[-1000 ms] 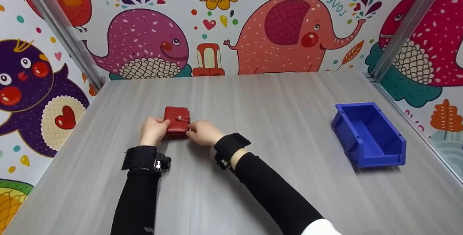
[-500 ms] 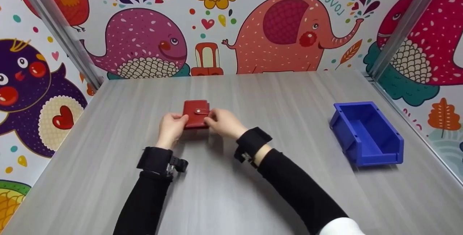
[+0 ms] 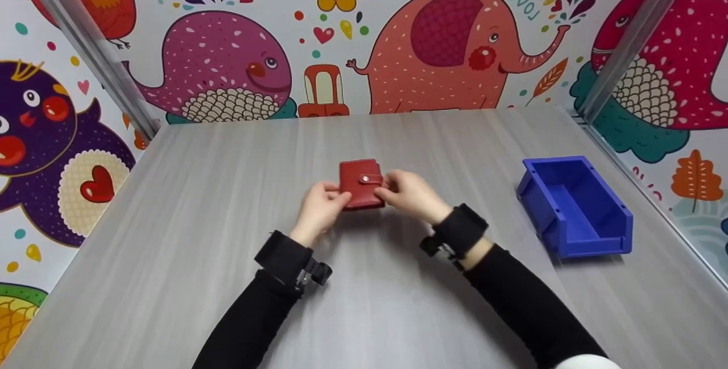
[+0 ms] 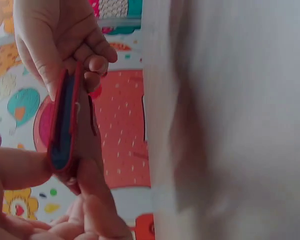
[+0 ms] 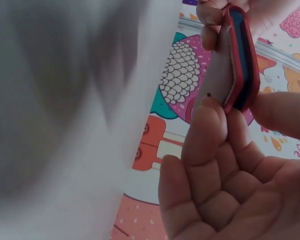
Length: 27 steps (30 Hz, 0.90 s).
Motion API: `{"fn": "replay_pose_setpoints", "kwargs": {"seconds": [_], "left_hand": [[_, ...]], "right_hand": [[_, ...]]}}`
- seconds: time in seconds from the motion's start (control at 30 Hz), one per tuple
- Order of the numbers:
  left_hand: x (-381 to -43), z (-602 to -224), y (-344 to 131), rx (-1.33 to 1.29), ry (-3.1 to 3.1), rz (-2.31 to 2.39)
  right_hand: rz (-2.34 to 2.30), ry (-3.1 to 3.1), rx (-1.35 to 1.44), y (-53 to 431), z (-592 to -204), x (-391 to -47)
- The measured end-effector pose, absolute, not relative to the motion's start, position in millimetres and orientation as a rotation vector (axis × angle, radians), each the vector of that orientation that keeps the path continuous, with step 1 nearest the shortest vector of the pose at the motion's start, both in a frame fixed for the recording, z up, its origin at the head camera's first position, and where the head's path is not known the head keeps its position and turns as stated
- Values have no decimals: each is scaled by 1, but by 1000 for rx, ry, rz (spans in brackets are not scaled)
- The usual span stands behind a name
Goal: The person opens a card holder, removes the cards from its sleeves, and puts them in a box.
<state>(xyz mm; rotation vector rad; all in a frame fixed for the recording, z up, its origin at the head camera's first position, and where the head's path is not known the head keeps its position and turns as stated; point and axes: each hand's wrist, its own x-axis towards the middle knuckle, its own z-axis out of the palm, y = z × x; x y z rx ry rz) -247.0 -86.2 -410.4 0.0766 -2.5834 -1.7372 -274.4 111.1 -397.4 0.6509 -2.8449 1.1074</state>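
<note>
A small red wallet with a snap strap on its front is held up off the tabletop between both hands. My left hand pinches its left edge, thumb on the front and fingers behind. On the opposite edge, by the strap, my right hand pinches it the same way. From the left wrist view the folded wallet is seen edge-on, with a dark inside between its red covers. The right wrist view also shows the wallet edge-on, its near end between thumb and fingertips.
A blue open-front plastic bin stands on the right side of the grey wood-grain table. Walls with cartoon animal prints and metal corner posts close in the back and sides.
Both hands have carried the wallet from the left toward the middle of the table, gripping it throughout. The bin has stayed where it was.
</note>
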Motion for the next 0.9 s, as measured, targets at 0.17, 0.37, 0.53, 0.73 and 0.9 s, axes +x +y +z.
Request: {"fn": "replay_pose_setpoints", "kwargs": {"seconds": [0.17,0.37,0.53,0.73,0.9], "left_hand": [[-240,-414,-70,-9,-2637,-1726],[-236,-419,-56,-129,-2697,-1674],[-236,-421,-49,-143,-2815,-1577],[-236,-425,-45,-192,-2919,-1480],[-236,-428,-43,-245,-2940,-1438]], "right_hand": [[1109,-2850,663,131,-400,-266],[1162,-2913,622,149,-404,-257],[1184,-2954,611,159,-410,-255],[1143,-2992,622,164,-418,-252],[1062,-3022,608,166,-422,-250]]}}
